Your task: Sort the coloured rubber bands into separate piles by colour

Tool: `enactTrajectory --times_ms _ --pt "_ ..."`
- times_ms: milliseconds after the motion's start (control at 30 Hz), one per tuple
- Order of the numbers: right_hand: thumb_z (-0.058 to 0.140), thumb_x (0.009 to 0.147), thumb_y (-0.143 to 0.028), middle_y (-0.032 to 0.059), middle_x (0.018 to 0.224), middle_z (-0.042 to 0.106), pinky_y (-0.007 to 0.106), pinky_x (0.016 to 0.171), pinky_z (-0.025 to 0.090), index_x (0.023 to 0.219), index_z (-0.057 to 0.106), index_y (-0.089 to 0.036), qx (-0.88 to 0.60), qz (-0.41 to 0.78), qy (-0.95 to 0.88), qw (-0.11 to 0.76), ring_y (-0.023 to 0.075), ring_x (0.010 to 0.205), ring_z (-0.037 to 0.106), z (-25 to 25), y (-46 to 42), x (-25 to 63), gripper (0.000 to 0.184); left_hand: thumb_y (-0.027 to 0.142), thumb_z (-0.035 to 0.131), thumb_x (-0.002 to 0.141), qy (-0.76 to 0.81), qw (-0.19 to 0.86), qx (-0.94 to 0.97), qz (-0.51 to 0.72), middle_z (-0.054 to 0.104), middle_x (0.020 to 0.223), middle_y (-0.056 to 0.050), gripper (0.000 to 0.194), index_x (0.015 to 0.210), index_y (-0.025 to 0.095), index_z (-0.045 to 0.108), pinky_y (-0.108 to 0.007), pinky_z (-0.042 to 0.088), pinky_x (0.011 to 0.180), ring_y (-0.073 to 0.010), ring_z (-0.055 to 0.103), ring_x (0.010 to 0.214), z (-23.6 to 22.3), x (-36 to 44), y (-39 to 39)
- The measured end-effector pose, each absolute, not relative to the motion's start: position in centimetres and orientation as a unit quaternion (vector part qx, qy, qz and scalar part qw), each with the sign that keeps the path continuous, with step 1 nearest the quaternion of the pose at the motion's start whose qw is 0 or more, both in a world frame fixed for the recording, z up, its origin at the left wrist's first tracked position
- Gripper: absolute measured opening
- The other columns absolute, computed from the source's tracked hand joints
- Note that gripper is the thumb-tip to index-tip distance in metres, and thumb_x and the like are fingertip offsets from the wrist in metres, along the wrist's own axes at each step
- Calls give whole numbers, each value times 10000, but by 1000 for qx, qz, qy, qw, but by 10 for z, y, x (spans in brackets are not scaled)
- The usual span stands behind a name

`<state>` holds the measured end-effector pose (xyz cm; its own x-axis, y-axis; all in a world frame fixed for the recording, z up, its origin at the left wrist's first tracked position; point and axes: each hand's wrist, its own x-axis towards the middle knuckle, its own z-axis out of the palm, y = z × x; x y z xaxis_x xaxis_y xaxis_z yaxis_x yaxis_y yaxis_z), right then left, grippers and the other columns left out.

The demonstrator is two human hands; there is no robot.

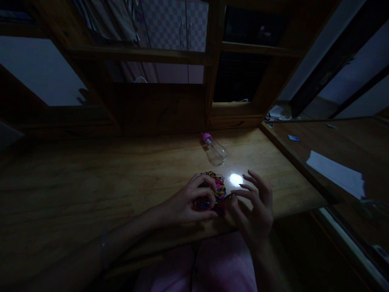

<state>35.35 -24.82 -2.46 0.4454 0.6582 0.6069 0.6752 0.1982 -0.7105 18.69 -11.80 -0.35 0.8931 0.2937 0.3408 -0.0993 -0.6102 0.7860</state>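
Observation:
A small bundle of thin multicoloured bands (220, 187), in black, yellow, pink, red and blue, lies near the table's front edge. My left hand (200, 194) rests over its left side, with curled fingers gripping it against the tabletop. On the bundle's right, my right hand (253, 202) pinches a thin dark strand (227, 197) between thumb and index finger, its other fingers spread upward. The strand runs toward the bundle; the dim light hides exactly how they join. Part of the bundle is covered by my left fingers.
Behind the hands, a clear bottle with a pink cap (217, 152) lies on the wooden table (91, 174). Wooden shelving (161, 107) stands along the back. To the right is another brown surface with white paper (337, 172) and a small blue packet (293, 138).

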Motion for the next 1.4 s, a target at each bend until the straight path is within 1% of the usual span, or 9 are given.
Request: enactTrajectory --times_ms 133,267,467,600,800,933,1133,1267,1400 --pt "643 812 -113 66 1420 402 491 928 530 941 676 -243 -610 7 -581 539 304 1230 496 -27 -246 354 186 326 730 806 69 435 868 230 544 1120 -77 182 821 184 618 -382 428 991 -223 494 1121 -6 187 -117" --pt "628 821 -102 58 1435 386 467 930 532 947 679 -247 -606 39 -607 512 275 1186 520 -28 -245 354 198 336 742 795 65 428 870 235 560 1148 -71 178 839 193 644 -404 418 1002 -232 488 1141 -8 188 -115" --pt "615 839 -117 75 1406 408 472 916 535 918 680 -231 -624 24 -574 529 278 1170 531 -25 -242 352 153 270 733 811 21 407 875 260 621 1014 -68 105 810 186 669 -415 416 1012 -233 525 1114 -4 188 -117" --pt "616 842 -122 82 1398 416 476 897 541 931 669 -234 -627 4 -568 533 287 1189 518 -25 -240 350 152 241 714 828 1 427 865 264 686 969 -71 73 835 184 669 -425 447 987 -232 567 1092 -3 188 -118" --pt "616 843 -125 73 1406 406 458 904 548 924 662 -240 -627 9 -567 533 281 1195 519 -25 -241 350 148 254 755 791 44 477 839 259 715 919 -67 113 804 173 677 -376 496 903 -220 594 1046 -8 187 -116" --pt "619 833 -100 57 1427 384 445 915 554 939 667 -247 -618 35 -592 516 265 1170 539 -28 -243 351 187 256 748 799 100 492 832 234 656 900 -49 109 810 168 684 -289 498 789 -167 605 900 -8 185 -118" --pt "621 823 -65 45 1429 382 445 915 566 969 660 -265 -596 31 -623 506 260 1163 552 -30 -243 351 251 334 715 823 146 493 834 202 631 854 -22 189 873 168 639 -248 468 675 -138 585 773 -5 185 -118" --pt "626 829 -56 47 1431 375 434 923 561 949 667 -250 -592 24 -626 507 253 1171 547 -30 -242 349 232 378 724 811 171 437 858 209 645 815 -10 207 884 192 668 -297 455 768 -169 576 843 -7 187 -117" --pt "636 823 -46 47 1436 378 423 934 548 929 673 -237 -584 26 -634 506 248 1173 546 -30 -241 349 221 354 708 834 136 400 883 207 650 813 -2 163 802 196 679 -343 399 904 -175 560 900 -11 189 -118"
